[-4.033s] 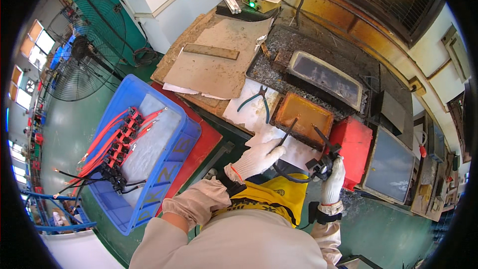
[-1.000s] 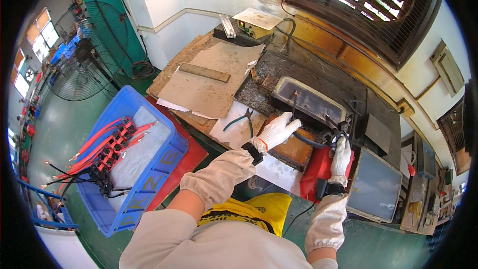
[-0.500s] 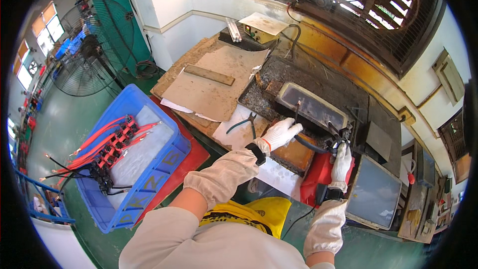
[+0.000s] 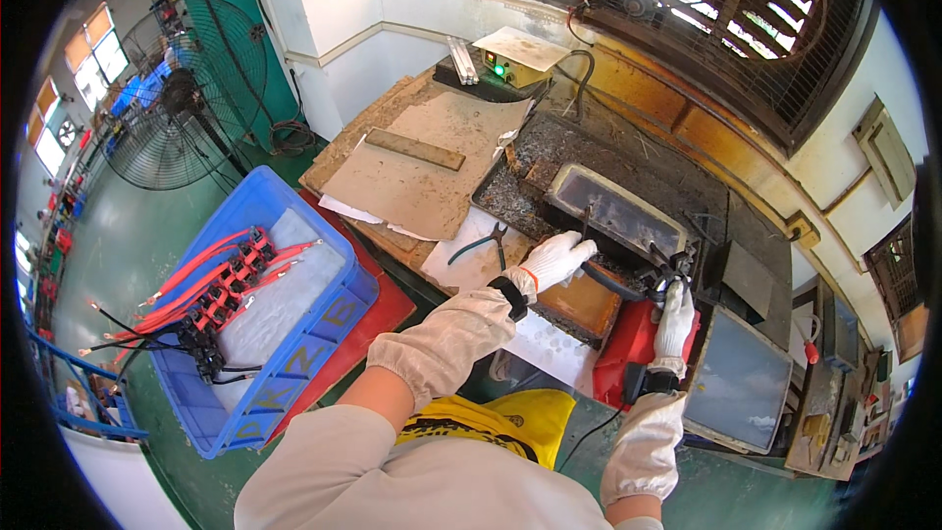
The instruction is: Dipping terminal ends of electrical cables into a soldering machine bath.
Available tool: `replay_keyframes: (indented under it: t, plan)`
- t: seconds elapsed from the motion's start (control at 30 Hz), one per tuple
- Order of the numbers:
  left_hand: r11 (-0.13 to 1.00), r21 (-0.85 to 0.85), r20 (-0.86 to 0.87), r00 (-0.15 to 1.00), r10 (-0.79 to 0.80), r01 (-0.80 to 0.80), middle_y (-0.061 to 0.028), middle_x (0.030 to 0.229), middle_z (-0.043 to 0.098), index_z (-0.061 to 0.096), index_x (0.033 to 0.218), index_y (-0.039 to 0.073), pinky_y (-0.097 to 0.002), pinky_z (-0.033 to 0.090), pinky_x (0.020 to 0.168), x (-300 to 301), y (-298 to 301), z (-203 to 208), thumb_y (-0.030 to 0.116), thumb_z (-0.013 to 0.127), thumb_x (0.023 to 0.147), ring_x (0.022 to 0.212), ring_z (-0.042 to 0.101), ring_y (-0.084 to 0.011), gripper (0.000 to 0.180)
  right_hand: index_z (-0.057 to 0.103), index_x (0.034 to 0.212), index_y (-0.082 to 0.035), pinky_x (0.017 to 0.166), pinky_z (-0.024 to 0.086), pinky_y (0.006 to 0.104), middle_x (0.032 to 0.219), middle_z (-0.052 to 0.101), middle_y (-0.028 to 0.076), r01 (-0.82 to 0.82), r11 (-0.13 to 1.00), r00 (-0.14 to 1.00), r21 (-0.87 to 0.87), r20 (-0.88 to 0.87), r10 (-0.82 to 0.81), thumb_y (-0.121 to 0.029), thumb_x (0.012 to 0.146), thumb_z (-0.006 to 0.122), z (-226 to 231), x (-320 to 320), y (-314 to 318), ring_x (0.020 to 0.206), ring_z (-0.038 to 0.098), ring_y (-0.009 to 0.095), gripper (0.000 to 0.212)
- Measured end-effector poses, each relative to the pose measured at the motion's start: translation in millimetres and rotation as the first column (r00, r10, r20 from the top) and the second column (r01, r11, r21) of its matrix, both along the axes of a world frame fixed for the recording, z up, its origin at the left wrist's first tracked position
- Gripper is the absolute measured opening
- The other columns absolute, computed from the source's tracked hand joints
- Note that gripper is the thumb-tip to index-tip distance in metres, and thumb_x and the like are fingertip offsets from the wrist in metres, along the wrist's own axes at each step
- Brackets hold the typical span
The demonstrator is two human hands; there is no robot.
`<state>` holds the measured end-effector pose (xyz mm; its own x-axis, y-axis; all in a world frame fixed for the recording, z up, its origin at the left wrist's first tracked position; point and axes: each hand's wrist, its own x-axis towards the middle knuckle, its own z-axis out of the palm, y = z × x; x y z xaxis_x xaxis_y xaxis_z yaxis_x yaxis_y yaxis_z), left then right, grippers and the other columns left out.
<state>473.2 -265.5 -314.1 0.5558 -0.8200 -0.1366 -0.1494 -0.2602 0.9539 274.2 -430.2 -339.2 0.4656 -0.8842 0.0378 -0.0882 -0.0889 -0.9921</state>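
My left hand (image 4: 556, 260), in a white glove, is closed on a thick black cable (image 4: 610, 285). One end of that cable stands up beyond the fingers, beside the near rim of a rectangular metal-framed pot (image 4: 613, 208) with a grey surface. The other way, the cable runs to a black connector block (image 4: 670, 268) with short leads. My right hand (image 4: 673, 319), gloved too, is closed on this block, above a red container (image 4: 628, 351); its fingers partly hide the block. Left of my left hand, pliers (image 4: 497, 241) with dark handles lie on white paper.
A blue crate (image 4: 353, 306) at the left holds red and black cable assemblies (image 4: 231, 285). An amber-coloured tray (image 4: 579, 306) sits below my left hand. A control box (image 4: 510, 64) stands at the back. Brown board (image 4: 412, 172) covers the bench's left side.
The upright cable end sits slightly lower by the pot. A green light now shows on the control box. Both hands keep their grip and have hardly moved.
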Motion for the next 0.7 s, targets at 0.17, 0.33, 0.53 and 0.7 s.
replay_keyframes:
  t: [0.17, 0.33, 0.53, 0.7]
  plan:
    - [1.0, 0.012, -0.023, 1.0, 0.018, -0.017, -0.0051, 0.064, 0.057, 0.057, 0.097, 0.0, -0.0281, 0.044, 0.047, 0.1, 0.8, 2.1, 0.04, 0.048, 0.09, 0.051, 0.054, -0.0128, 0.041, 0.057, 0.101, -0.005, 0.039, 0.033, 0.0221, 0.063, 0.052, -0.002, -0.021, 1.0, 1.0, -0.021, 0.006, 0.021, -0.037, 0.093, 0.049, 1.0, 1.8, -0.6, 0.044, 0.041, 0.006, 0.033]
    - [1.0, 0.017, -0.017, 1.0, 0.003, -0.002, -0.0047, 0.064, 0.057, 0.057, 0.097, 0.001, -0.0279, 0.044, 0.047, 1.1, -0.3, 0.8, 0.04, 0.048, 0.09, 0.051, 0.054, -0.0125, 0.041, 0.058, 0.1, -0.005, 0.039, 0.034, 0.0224, 0.062, 0.052, -0.002, -0.009, 1.0, 1.0, -0.015, 0.016, 0.009, -0.037, 0.093, 0.049, 0.0, 1.8, -0.2, 0.045, 0.043, 0.006, 0.033]
    - [0.999, 0.033, -0.001, 1.0, 0.011, -0.011, -0.0047, 0.064, 0.056, 0.057, 0.096, 0.001, -0.0276, 0.043, 0.047, 0.0, 1.0, 5.0, 0.04, 0.048, 0.09, 0.051, 0.053, -0.0129, 0.041, 0.058, 0.098, -0.005, 0.039, 0.035, 0.0225, 0.062, 0.052, -0.002, 0.007, 1.0, 1.0, -0.017, -0.016, -0.007, -0.037, 0.093, 0.049, 0.4, 1.6, -0.9, 0.045, 0.043, 0.006, 0.034]
    - [0.999, 0.038, -0.034, 0.999, 0.009, -0.008, -0.0045, 0.063, 0.056, 0.057, 0.095, 0.001, -0.0274, 0.043, 0.047, 0.0, 1.4, 4.5, 0.04, 0.048, 0.09, 0.05, 0.053, -0.0127, 0.04, 0.058, 0.097, -0.005, 0.039, 0.033, 0.0223, 0.061, 0.051, -0.002, -0.016, 1.0, 1.0, -0.017, -0.002, 0.016, -0.037, 0.093, 0.049, -0.8, 1.2, -1.4, 0.044, 0.042, 0.006, 0.033]
